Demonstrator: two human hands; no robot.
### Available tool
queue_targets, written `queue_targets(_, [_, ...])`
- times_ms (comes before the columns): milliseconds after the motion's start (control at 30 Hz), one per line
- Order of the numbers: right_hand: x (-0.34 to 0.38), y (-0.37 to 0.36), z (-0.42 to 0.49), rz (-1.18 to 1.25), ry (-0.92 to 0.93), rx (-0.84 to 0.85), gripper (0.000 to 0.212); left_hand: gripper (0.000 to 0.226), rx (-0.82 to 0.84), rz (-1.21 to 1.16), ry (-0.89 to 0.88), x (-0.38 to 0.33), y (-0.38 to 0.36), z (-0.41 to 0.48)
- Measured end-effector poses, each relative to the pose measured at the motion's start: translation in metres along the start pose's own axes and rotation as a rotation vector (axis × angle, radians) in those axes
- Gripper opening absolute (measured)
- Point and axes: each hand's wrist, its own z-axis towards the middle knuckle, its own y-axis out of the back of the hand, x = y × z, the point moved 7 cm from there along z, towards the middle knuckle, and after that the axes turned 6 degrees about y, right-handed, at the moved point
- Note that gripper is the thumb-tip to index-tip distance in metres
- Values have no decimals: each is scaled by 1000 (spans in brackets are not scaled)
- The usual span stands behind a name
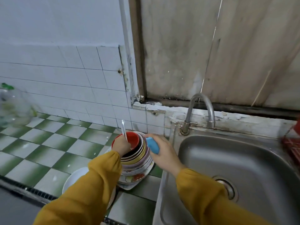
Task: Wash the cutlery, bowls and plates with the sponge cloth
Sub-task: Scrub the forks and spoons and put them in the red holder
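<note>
Over bowls [143, 151], left hand [121, 146] grips cutlery [123, 129], right hand [164, 152] sponge [152, 145].

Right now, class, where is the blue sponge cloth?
In the head view, near the centre, the right hand grips the sponge cloth, just right of the bowl stack and left of the sink.

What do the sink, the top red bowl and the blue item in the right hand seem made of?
Sink: stainless steel, brushed grey sheen with soft reflections. Red bowl: likely plastic or melamine, even glossy colour, thin rim; glazed ceramic not excluded. Blue item, gripped by the right hand: probably sponge cloth, matte, rounded soft edges.
</note>
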Motion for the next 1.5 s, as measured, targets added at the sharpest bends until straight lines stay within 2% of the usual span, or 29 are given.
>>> queue_targets(67, [-8,-22,7,-46,17,88,59,27,86,-18,20,18,-11,27])
queue_targets(167, [-22,-49,17,-83,12,202,62,13,149,-101,19,11,-5,21])
queue_targets(267, [-36,-70,23,-143,-28,299,69,15,201,-183,44,12,-9,24])
queue_targets(367, [-49,-83,26,-200,-65,371,68,19,245,-147,64,18,-15,36])
queue_targets(500, [-60,-91,22,-216,-99,424,65,20,180,-91,112,20,-9,39])
queue_targets(733, [-67,-89,12,-182,-156,482,62,14,-83,3,101,19,15,42])
queue_targets(933, [-68,-88,8,-103,-216,510,66,17,-132,-19,145,23,29,30])
queue_targets(1000, [-69,-83,8,-53,-262,489,70,18,-143,-111,151,21,33,25])
queue_targets(1067, [-68,-75,7,34,-317,437,65,15,-193,-240,137,17,39,18])
queue_targets(1133, [-65,-66,3,167,-379,360,54,12,-237,-397,103,9,44,7])
queue_targets(1233, [-67,-50,-3,382,-505,200,55,10,-237,-588,92,-7,46,-14])
queue_targets(1300, [-68,-36,-8,600,-581,45,49,15,-217,-699,86,-17,42,-26])
queue_targets(1400, [-60,-15,-16,1066,-697,-151,45,18,-149,-859,71,-36,30,-48])
queue_targets(1500, [-58,11,-25,1242,-721,-256,41,17,-55,-964,32,-67,7,-78])
